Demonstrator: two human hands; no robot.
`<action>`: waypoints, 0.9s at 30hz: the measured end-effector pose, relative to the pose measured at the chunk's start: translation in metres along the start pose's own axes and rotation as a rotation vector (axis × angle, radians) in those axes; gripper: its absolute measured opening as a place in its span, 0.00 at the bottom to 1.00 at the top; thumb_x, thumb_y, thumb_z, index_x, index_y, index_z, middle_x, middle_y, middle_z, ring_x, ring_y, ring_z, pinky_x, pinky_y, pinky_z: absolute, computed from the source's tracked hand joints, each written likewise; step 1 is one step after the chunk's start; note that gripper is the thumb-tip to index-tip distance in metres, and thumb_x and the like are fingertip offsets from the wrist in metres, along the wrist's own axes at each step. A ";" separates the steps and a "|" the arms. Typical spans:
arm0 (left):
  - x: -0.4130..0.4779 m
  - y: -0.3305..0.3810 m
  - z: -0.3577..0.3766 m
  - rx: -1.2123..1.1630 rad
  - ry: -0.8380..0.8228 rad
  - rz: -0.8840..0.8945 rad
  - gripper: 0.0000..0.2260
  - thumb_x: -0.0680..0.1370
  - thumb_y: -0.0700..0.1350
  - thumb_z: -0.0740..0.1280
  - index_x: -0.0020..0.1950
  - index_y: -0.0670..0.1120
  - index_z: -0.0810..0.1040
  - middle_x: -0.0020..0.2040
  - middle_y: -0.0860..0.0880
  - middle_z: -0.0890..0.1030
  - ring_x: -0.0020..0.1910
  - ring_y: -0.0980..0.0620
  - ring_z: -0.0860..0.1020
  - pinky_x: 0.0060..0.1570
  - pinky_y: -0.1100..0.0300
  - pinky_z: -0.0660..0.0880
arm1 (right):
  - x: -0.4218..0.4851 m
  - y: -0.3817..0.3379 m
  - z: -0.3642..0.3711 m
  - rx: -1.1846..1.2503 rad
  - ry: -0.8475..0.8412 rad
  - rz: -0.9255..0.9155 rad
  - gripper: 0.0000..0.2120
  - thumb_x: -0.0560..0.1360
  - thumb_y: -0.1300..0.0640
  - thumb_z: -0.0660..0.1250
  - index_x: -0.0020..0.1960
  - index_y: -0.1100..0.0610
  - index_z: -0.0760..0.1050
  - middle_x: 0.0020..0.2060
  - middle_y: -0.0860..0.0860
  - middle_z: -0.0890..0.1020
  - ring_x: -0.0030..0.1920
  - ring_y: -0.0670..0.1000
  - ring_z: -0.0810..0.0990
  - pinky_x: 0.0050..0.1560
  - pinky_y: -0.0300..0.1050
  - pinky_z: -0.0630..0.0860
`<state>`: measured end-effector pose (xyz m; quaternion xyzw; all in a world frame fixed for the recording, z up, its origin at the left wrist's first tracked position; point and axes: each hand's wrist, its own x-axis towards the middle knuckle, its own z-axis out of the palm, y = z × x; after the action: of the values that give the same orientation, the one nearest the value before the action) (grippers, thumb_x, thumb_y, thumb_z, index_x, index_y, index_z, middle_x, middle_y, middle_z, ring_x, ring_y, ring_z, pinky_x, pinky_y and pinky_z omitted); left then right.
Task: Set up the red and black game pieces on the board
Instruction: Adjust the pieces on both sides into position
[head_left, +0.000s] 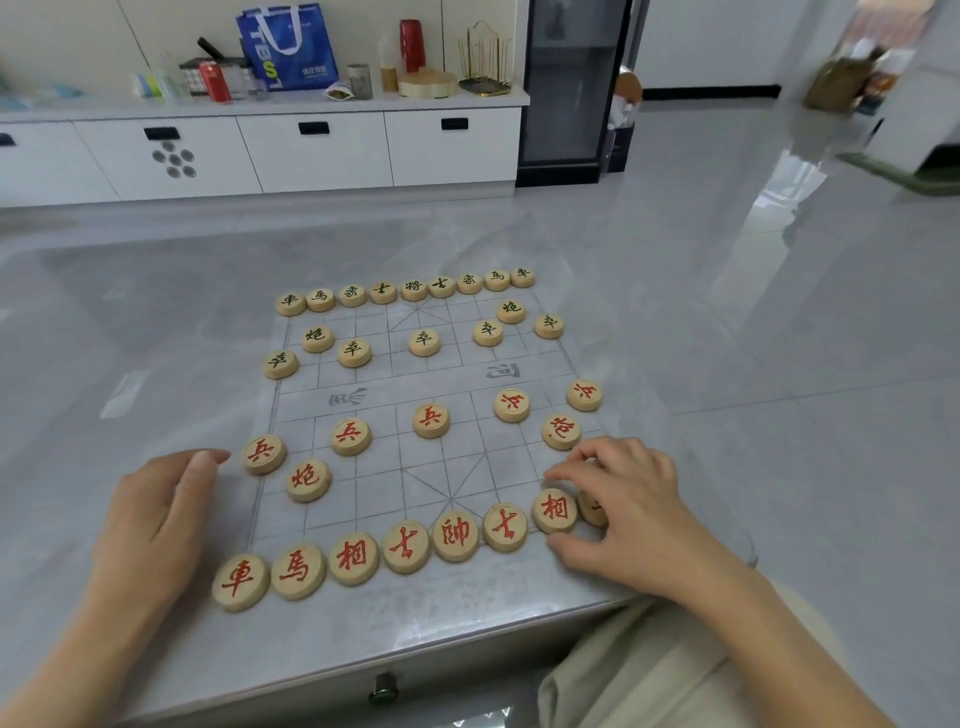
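A thin translucent board (467, 457) with a printed grid lies on the grey table. Round wooden pieces with black characters (414, 289) line its far edge, with more black ones in the rows just before it. Red-lettered pieces (405, 545) form the near row, with several red soldiers (431, 420) and two cannons ahead of them. My right hand (623, 512) curls over a red piece (593, 508) at the near row's right end, beside a red elephant piece (555, 510); the hand hides most of it. My left hand (161, 512) rests flat on the table left of the board.
The grey table (156, 322) ends at a near edge (363, 670) above my lap. Behind it stands a white cabinet (311, 150) carrying a blue bag (285, 47), a red can, a red vase and other clutter. A dark glass-door unit (571, 88) stands to its right.
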<state>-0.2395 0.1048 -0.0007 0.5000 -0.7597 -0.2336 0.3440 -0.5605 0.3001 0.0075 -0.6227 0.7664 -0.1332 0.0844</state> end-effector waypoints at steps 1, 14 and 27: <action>0.000 -0.005 0.000 -0.001 0.009 -0.019 0.29 0.76 0.60 0.48 0.56 0.43 0.79 0.53 0.44 0.78 0.52 0.50 0.71 0.51 0.52 0.65 | 0.000 0.000 0.000 -0.002 0.000 0.006 0.29 0.62 0.30 0.55 0.60 0.39 0.68 0.55 0.37 0.62 0.61 0.42 0.58 0.59 0.39 0.49; 0.010 -0.038 0.000 0.146 -0.016 -0.140 0.09 0.80 0.40 0.60 0.56 0.47 0.77 0.52 0.46 0.77 0.48 0.46 0.75 0.49 0.49 0.71 | -0.001 0.001 0.003 0.041 0.001 -0.022 0.23 0.63 0.33 0.56 0.55 0.39 0.71 0.53 0.37 0.63 0.60 0.41 0.59 0.58 0.39 0.48; 0.015 -0.073 0.005 0.281 -0.022 -0.046 0.12 0.77 0.51 0.54 0.55 0.55 0.74 0.51 0.47 0.78 0.50 0.43 0.75 0.50 0.42 0.75 | -0.013 0.031 -0.017 0.032 0.091 0.149 0.32 0.56 0.28 0.57 0.58 0.38 0.69 0.56 0.37 0.65 0.57 0.38 0.57 0.57 0.39 0.50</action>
<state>-0.2037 0.0621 -0.0505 0.5577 -0.7771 -0.1385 0.2567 -0.5921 0.3199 0.0135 -0.5559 0.8114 -0.1670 0.0691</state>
